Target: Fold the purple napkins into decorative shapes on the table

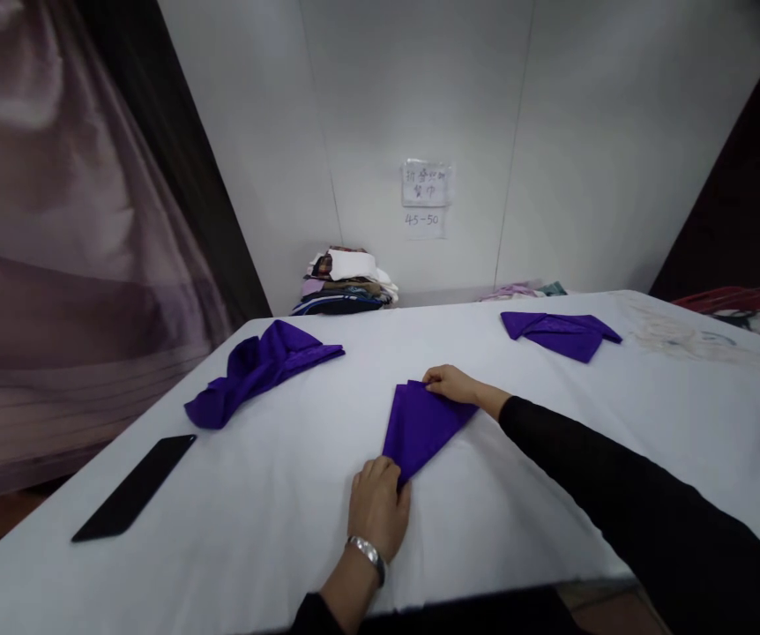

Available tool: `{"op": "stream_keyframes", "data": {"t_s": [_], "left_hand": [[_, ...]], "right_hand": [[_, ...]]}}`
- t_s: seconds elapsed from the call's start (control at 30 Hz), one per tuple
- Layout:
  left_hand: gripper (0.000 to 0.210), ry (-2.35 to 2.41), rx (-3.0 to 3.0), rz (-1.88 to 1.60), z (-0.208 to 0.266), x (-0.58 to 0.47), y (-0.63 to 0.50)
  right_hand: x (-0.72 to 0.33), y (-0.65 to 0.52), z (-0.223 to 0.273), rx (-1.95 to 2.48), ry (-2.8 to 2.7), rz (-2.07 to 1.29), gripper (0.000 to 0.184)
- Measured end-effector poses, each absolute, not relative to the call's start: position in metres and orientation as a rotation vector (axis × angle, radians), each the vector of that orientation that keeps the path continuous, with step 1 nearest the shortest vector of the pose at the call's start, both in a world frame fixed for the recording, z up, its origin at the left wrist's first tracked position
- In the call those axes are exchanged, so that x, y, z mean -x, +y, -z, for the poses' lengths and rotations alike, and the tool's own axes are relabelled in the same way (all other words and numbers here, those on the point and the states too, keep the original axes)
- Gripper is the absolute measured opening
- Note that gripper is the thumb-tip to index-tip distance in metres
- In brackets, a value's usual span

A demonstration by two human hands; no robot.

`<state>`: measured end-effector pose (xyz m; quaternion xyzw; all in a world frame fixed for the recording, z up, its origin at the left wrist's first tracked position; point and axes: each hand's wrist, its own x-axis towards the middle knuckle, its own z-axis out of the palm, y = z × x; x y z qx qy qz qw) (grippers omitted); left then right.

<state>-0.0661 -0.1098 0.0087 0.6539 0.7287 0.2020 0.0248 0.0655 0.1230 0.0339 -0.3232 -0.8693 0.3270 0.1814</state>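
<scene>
A purple cloth napkin (420, 425), folded into a roughly triangular shape, lies on the white-covered table (274, 520) in front of me. At its near corner, the curled fingers of my left hand (378, 507) grip the cloth; a silver bracelet circles that wrist. My right hand (451, 383) pinches the napkin's far edge, with the fingertips partly hidden by the fabric and hand. Further left sits a crumpled purple napkin (264, 370), apart from both hands. Another folded purple napkin (562, 332) rests at the far right, also untouched.
A flat black board (135, 488) lies near the table's left edge. Behind the table is a stack of folded fabrics (346, 280), with more cloth (518, 290) to its right. A paper sign (426, 185) is on the wall. Pale strands (674, 335) lie at the right.
</scene>
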Motion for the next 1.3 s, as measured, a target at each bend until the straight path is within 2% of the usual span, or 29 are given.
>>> {"op": "stream_keyframes", "data": {"t_s": [0.2, 0.5, 0.73, 0.9, 1.3], "left_hand": [[0.010, 2.297, -1.854, -0.805, -0.002, 0.089, -0.110], [0.017, 2.265, -1.753, -0.857, 0.002, 0.096, -0.109], [0.009, 2.265, -1.720, -0.866, 0.004, 0.096, -0.112], [0.004, 2.263, -1.697, -0.856, 0.005, 0.099, -0.116], [0.012, 2.231, -1.789, -0.836, 0.009, 0.107, -0.118]], "right_hand": [[-0.042, 0.129, -0.010, 1.010, -2.462, -0.760, 0.021], [-0.041, 0.127, 0.004, 1.044, -2.460, -0.663, 0.027], [-0.037, 0.131, 0.010, 1.002, -2.481, -0.599, 0.029], [-0.037, 0.131, 0.010, 1.008, -2.485, -0.581, 0.030], [-0.038, 0.137, 0.016, 0.995, -2.439, -0.647, 0.031]]}}
